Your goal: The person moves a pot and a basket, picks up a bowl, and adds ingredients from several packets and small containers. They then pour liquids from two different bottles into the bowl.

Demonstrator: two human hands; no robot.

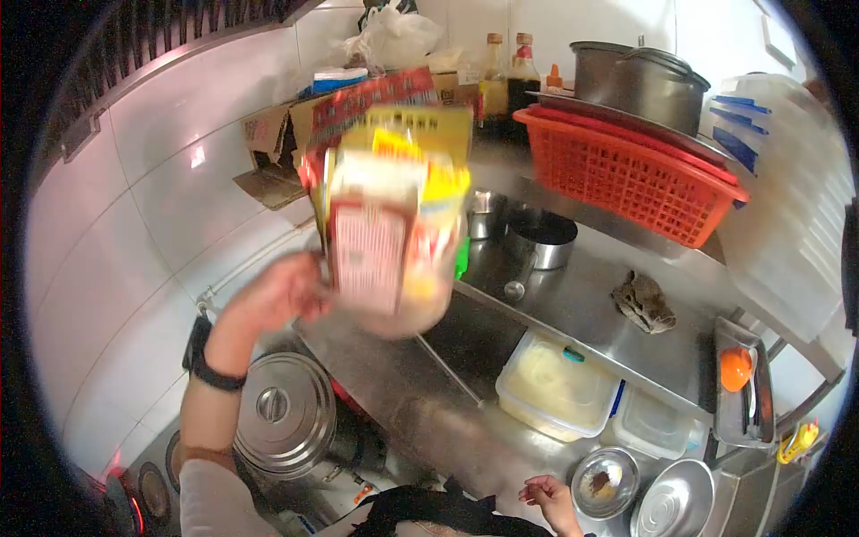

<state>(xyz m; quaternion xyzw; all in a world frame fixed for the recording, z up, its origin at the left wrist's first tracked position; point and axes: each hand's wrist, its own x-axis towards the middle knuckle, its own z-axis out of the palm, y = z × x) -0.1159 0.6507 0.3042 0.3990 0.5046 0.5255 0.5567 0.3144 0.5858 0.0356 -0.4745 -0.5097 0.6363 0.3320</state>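
Nearest, low in the view, the right hand (544, 492) has its fingers loosely bent, a half-wide grip with nothing seen in it, just beside a steel bowl (606, 483) that has brown and yellowish bits at the bottom. A second steel bowl (673, 501) sits to the right of that one. On the other side, a big pot (284, 394) with a steel lid stands below the left forearm, which wears a black band (217, 362) at the wrist. The left hand (291, 286) is raised, its narrow grip closed on the lower left edge of a clear tub (428, 315); the tub is held up above the steel table (447, 438), packed with upright packets (371, 255) in red, white and yellow, all blurred, so their print cannot be read. Beyond the bowls, a plastic box (559, 385) with something pale yellow inside stands next to a second, clearer box (653, 422), both partly under the edge of a steel shelf (582, 304). At the far right, a metal tray (729, 425) holds an orange spoon (736, 369). On the shelf lie a crumpled brown cloth (642, 302) and, farther left, a saucepan (546, 255). Higher and farther back are a red basket (626, 183) beneath a dark pot (658, 98), two bottles (522, 85), and a white plastic bag (403, 31) by the tiled wall (152, 188).
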